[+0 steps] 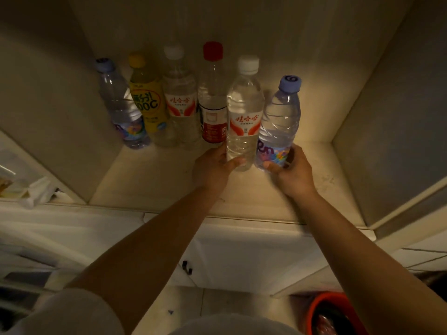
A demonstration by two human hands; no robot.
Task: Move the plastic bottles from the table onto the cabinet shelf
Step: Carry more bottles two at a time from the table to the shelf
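Observation:
Several plastic bottles stand upright in a row on the cabinet shelf point(154, 184). My left hand point(212, 169) grips the base of a clear white-capped bottle with a red label point(244, 112). My right hand point(294, 174) grips the base of a clear bottle with a lilac cap and a colourful label point(280, 122). Both held bottles stand at the right end of the row. Behind and to the left are a red-capped bottle point(212, 102), another white-capped bottle point(180, 97), a yellow bottle point(147, 102) and a second lilac-capped bottle point(121, 105).
Cabinet side walls point(391, 122) close in the shelf left and right, and an open door edge point(411, 209) juts out at the right. Below the shelf is a white cabinet front with a dark handle point(187, 267). An orange-rimmed bin point(331, 313) sits on the floor at lower right.

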